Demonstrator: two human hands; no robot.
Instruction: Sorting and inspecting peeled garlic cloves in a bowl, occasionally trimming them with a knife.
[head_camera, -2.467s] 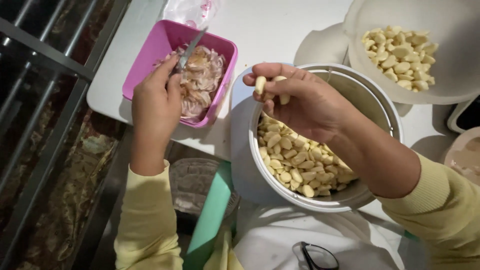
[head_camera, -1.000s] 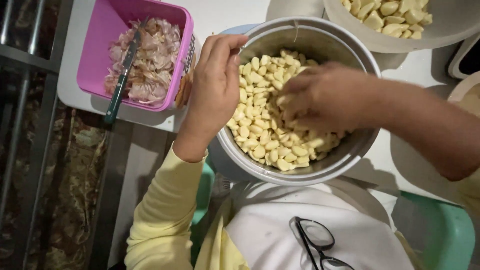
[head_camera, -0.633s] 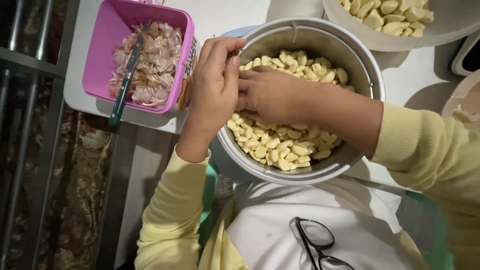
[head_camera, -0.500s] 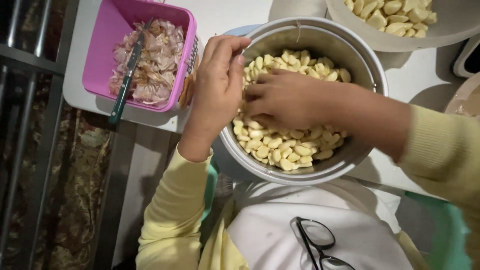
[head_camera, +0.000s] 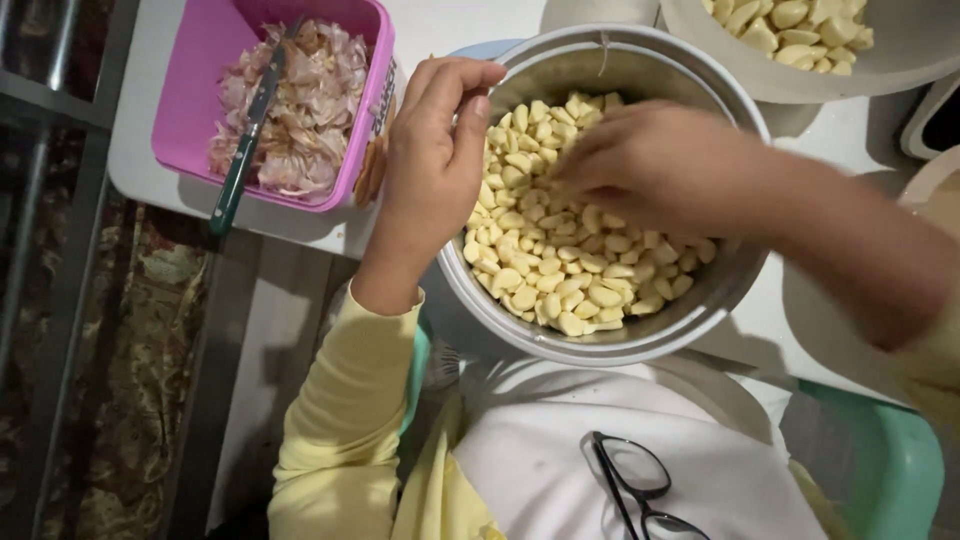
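Observation:
A round metal pot (head_camera: 610, 352) sits in front of me, half full of peeled garlic cloves (head_camera: 560, 275). My left hand (head_camera: 430, 170) curls over the pot's left rim, fingers bent inward and holding it. My right hand (head_camera: 650, 165) is down inside the pot on top of the cloves. It is motion-blurred, so its fingertips and anything in them are hidden. A pink tub (head_camera: 190, 90) of papery garlic skins (head_camera: 310, 110) stands to the left. A green-handled knife (head_camera: 240, 165) lies in the tub, untouched.
A pale bowl (head_camera: 900, 60) with more peeled cloves stands at the top right on the white table (head_camera: 150, 170). Black glasses (head_camera: 630, 480) hang on my white garment. A green chair edge (head_camera: 895, 470) is at the lower right and a metal railing (head_camera: 50, 100) at the left.
My left hand left the knife in the pink tub and moved onto the pot's rim. My right hand, which held a clove above the pot, went down among the cloves and keeps shifting.

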